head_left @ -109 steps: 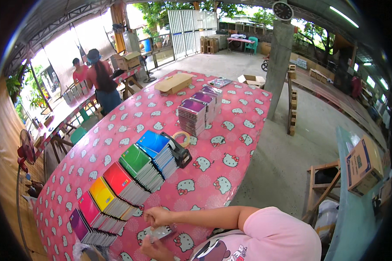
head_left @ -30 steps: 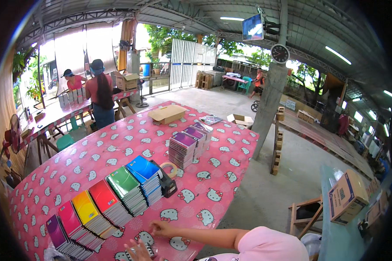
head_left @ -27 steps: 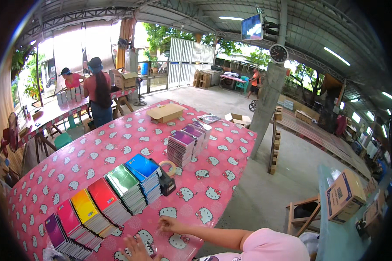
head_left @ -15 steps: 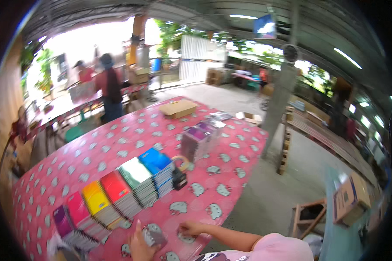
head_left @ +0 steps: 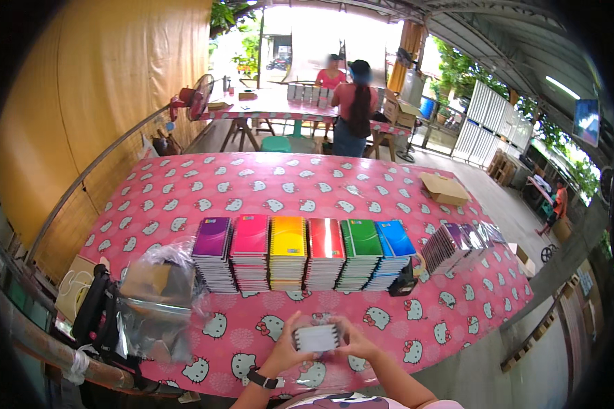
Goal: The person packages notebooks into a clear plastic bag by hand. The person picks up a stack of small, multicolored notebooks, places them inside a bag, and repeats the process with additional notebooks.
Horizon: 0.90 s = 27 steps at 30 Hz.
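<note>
Between my left hand (head_left: 284, 346) and my right hand (head_left: 356, 341), close to the table's near edge, is a small block of spiral notebooks (head_left: 317, 338). White page edges face up, with dark coils at both ends. Each hand grips one end; a dark watch is on my left wrist. Beyond them stands a row of spiral notebook stacks: purple (head_left: 213, 238), pink (head_left: 250, 235), yellow (head_left: 288, 237), red (head_left: 326, 240), green (head_left: 359, 238) and blue (head_left: 395, 238). A black tape dispenser (head_left: 404, 282) sits beside the blue stack.
Clear plastic bags (head_left: 158, 313) and a black bag (head_left: 95, 310) lie at left. Purple-covered notebook bundles (head_left: 445, 249) and a flat cardboard box (head_left: 446, 189) rest at right on the pink tablecloth (head_left: 252, 198). Two people are at a farther table, near a red fan (head_left: 198, 99).
The view has swung left. My right hand, earlier apart near the tabletop, now grips the notebook block together with my left hand.
</note>
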Available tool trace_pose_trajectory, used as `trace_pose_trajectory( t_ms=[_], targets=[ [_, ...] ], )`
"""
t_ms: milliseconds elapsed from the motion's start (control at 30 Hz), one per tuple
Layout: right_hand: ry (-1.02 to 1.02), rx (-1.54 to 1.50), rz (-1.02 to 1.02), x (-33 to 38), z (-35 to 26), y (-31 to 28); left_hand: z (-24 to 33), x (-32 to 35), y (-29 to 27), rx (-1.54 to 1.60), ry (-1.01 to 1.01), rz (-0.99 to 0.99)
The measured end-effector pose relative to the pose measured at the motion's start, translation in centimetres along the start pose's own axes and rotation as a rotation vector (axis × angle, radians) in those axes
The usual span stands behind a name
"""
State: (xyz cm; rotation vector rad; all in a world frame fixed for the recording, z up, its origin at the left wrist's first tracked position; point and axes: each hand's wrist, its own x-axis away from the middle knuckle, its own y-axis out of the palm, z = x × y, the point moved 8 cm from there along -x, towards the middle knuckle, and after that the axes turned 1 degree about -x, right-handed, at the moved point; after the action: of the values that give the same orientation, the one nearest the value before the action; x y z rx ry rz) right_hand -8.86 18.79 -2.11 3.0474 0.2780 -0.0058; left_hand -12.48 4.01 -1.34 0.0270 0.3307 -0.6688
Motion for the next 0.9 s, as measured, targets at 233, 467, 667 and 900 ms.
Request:
trace_pose_trajectory(
  t_ms=[233,467,667,900],
  targets=[
    [-0.14,-0.127,0.205,-0.5,-5.5,-1.2,3.1,-1.5,-0.3,0.179,-0.011,0.191],
    [-0.233,0.795,0.44,0.0,-10.4,-2.0,8.0,-5.0,-2.0,-0.412,0.079,0.301],
    [-0.063,0.383,0.452,2.3,-5.1,-6.5,11.4,-2.9,4.3,-1.15,0.313,-0.147],
    [-0.218,0.594,0.351,2.5,-4.4,-1.7,11.1,-2.0,4.2,-1.049,0.263,-0.295]
  ],
)
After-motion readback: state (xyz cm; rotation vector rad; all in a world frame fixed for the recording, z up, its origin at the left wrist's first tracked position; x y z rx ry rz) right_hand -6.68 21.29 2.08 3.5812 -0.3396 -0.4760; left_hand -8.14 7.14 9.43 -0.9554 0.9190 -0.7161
